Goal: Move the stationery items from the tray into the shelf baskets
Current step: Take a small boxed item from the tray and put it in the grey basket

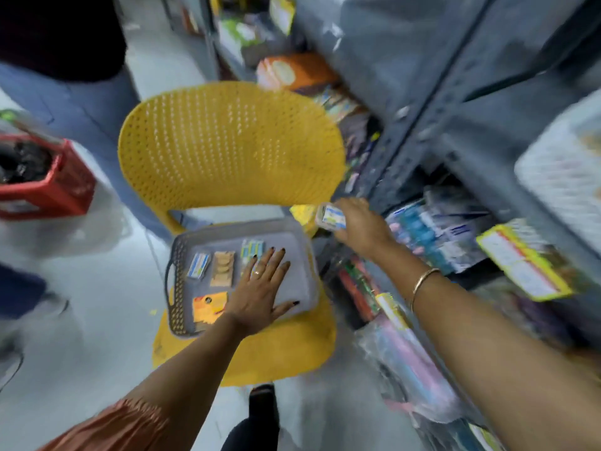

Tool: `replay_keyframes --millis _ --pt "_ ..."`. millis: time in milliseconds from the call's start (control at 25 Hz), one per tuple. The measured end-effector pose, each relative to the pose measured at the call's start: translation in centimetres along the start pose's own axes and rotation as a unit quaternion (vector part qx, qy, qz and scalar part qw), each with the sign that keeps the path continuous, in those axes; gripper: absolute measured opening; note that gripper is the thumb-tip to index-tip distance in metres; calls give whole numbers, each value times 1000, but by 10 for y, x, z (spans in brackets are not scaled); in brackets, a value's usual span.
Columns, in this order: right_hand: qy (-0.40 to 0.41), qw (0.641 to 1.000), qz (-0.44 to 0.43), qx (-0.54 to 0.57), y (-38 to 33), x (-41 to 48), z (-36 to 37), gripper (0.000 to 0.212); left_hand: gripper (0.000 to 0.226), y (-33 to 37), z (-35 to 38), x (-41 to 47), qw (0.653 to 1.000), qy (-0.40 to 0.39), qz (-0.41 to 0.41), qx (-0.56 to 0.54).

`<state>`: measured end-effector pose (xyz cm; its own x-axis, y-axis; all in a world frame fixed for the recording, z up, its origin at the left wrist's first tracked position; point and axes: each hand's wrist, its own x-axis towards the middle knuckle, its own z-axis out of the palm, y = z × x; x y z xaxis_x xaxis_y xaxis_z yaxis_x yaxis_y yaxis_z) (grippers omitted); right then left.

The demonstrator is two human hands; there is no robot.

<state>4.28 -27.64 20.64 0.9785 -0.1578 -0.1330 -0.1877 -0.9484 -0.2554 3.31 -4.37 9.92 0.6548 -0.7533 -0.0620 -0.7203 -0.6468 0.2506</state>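
A grey tray (302, 252) rests on the seat of a yellow chair (227, 148). In it lie a small blue-and-white box (198, 265), a tan card of round pieces (222, 268), a blue-green striped packet (251, 249) and an orange packet (209, 306). My left hand (260, 294) lies flat and open on the tray floor, fingers spread, just right of these items. My right hand (361, 226) is lifted beyond the tray's far right corner, closed around a small white-and-blue box (331, 218), close to the grey metal shelf (422, 102).
The shelf on the right is packed with wrapped stationery packs (445, 232); a white basket (562, 170) sits on it at far right. A red crate (45, 180) stands on the floor at left. Another person's legs (65, 102) are at upper left. My shoe (263, 402) is below the chair.
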Motion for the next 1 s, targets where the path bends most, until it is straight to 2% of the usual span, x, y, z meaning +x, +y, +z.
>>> replay_keyframes --millis 240,480,600,800,920,1000 --pt "92 994 34 -56 44 -145 -149 48 85 146 -78 9 993 42 114 2" --pt "140 980 123 -70 114 -317 -259 48 87 320 -134 -2 961 132 242 22" --pt "157 965 199 -63 170 -406 -283 45 82 414 -150 -9 938 135 317 34" --pt "156 933 321 -48 253 -530 -290 43 80 546 -137 -24 884 139 445 44" --pt "157 902 400 -35 286 -599 -286 43 75 627 -118 -48 846 105 520 53" --pt "157 883 440 -41 302 -635 -280 42 74 667 -103 -63 835 82 541 63"
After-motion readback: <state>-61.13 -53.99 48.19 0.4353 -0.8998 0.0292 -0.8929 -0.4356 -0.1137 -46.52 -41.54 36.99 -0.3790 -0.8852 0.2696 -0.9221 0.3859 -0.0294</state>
